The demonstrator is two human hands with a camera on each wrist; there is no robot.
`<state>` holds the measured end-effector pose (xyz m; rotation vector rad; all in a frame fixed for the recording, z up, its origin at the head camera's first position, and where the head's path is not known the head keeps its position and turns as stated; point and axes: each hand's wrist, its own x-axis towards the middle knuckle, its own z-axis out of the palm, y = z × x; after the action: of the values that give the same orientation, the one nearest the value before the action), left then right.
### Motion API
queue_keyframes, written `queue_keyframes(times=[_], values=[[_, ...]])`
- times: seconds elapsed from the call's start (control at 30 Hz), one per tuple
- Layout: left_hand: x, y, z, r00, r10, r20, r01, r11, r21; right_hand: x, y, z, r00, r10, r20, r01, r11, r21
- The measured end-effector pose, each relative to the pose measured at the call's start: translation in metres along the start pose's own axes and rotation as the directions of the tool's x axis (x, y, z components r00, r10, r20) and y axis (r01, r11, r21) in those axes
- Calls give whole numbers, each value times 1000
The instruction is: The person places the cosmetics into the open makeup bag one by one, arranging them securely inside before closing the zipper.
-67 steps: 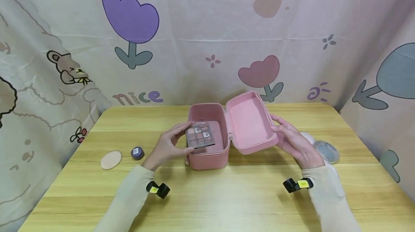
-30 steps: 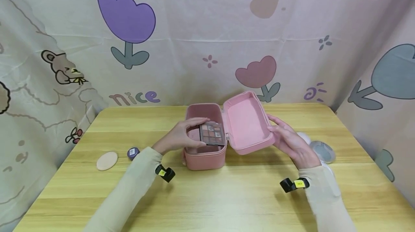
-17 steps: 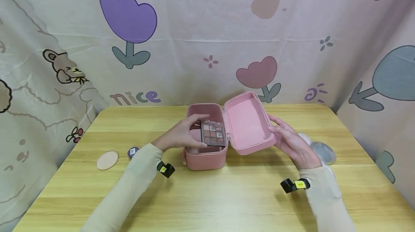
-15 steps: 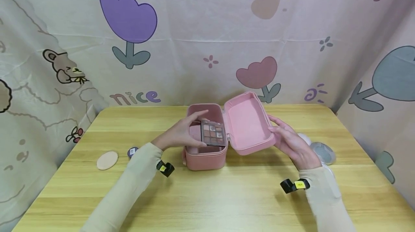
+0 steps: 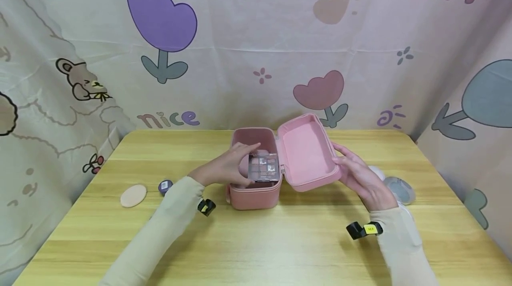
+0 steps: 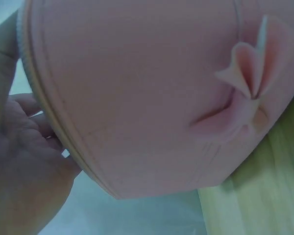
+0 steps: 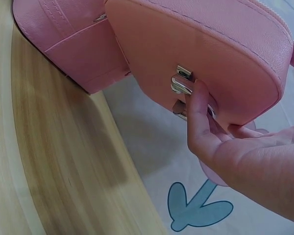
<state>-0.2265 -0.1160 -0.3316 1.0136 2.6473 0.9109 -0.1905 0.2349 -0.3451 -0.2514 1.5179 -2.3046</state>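
In the head view a pink cosmetic case stands on the table, its lid swung out to the right. An eyeshadow palette lies inside it toward the front, with a clear cover over several pans. My left hand reaches over the left wall, thumb and index finger spread apart at the palette's left edge. The left wrist view shows that wall with a pink bow. My right hand holds the lid's outer edge, thumb on the rim; in the right wrist view a finger lies by the metal handle.
On the left lie a beige oval puff and a small dark jar. A grey rounded object and a white one sit behind my right wrist. A printed cloth hangs along the table's back edge.
My left hand carried the palette rightward over the case, then spread its fingers from it. The palette has dropped from a tilt to lie lower inside. My right hand stays on the lid.
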Motion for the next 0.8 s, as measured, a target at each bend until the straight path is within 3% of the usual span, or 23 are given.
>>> queue_keyframes(times=[0.23, 0.43, 0.53, 0.8], values=[[0, -4, 3, 999, 30, -10, -30, 999, 26, 1, 1, 3, 1000, -27, 12, 27, 1000, 10], [3, -7, 4, 995, 99, 18, -101, 982, 162, 2, 3, 2, 999, -36, 9, 36, 999, -2], [4, -9, 3, 994, 104, 18, -106, 972, 209, 3, 3, 2, 999, -42, 15, 42, 999, -11], [-4, -11, 0, 997, 57, -58, -51, 994, 97, 2, 2, 2, 999, -41, 12, 41, 999, -10]])
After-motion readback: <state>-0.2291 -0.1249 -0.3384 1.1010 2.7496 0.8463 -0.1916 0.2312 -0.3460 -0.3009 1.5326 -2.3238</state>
